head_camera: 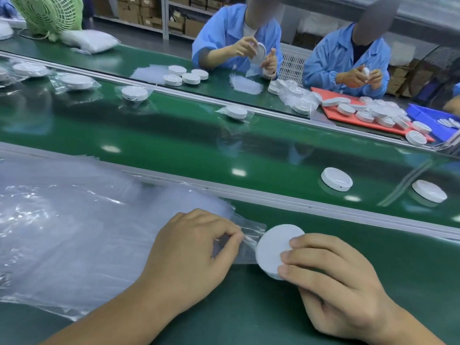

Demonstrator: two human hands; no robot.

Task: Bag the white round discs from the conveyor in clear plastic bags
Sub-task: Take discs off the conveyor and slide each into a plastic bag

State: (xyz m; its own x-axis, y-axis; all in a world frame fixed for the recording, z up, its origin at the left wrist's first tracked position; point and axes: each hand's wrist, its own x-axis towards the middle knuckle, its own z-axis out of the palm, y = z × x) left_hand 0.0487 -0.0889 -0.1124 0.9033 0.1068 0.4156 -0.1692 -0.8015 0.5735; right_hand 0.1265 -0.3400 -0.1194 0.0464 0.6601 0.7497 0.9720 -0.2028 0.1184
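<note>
Shining glossy green, the conveyor lies before carton-stacked shelves.

A: Belt finish?
B: Glossy green, smooth, mirrors the lights. Rail is matt grey metal.
A: Disc?
B: Smooth matt white plastic. Bag is thin clear film, shiny, creased.

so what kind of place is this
Most likely a factory packing line. A long green conveyor belt carries white discs, workers in blue coats across it bag them, and shelves of cardboard boxes stand behind. Here the left hand pinches a clear bag and the right hand holds a disc.
</note>
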